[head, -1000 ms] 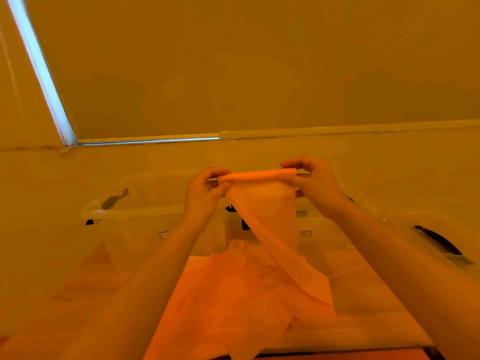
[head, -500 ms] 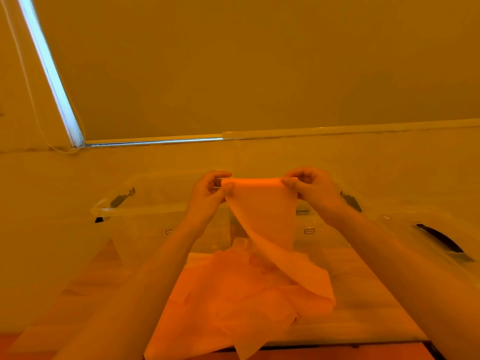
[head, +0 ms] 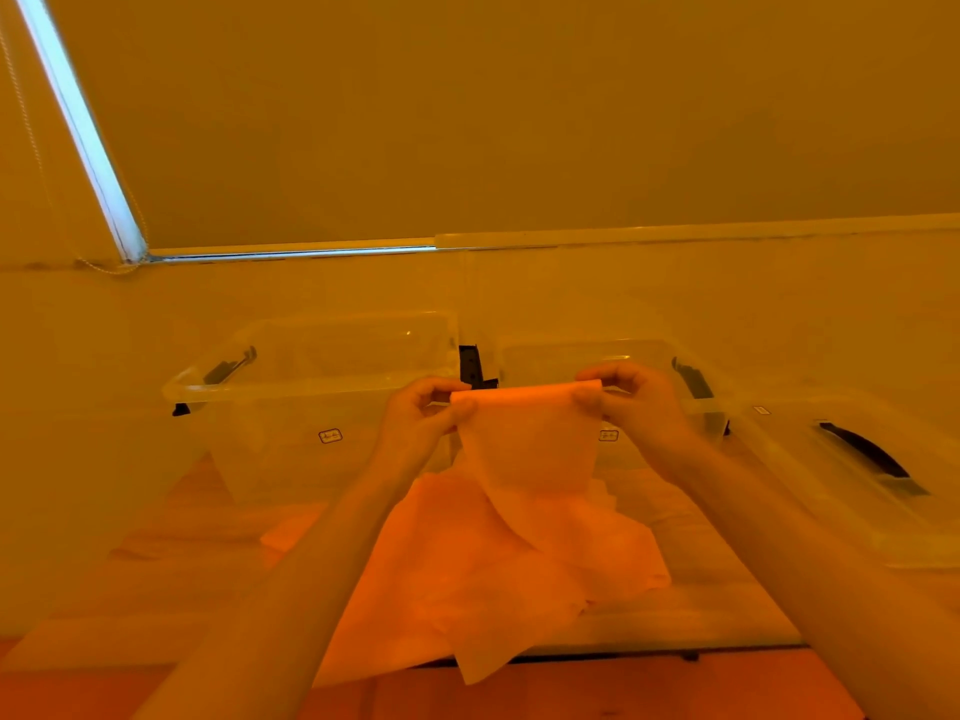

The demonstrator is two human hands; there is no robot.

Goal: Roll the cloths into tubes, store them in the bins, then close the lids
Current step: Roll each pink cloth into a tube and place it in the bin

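Plainly light and limp, the thin orange cloth (head: 524,449) hangs before the two clear plastic bins (head: 311,366), its top corners pinched by left hand (head: 415,423) and right hand (head: 636,407), the best grip for rolling.

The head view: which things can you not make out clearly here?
- Left bin: clear walls and orange light; contents cannot be told.
- Right bin: front hidden by the held cloth and right hand.
- Left hand: the cloth's edge covers some fingers.
- Lid: cut off by the right edge.
- Bin labels: too small to read.
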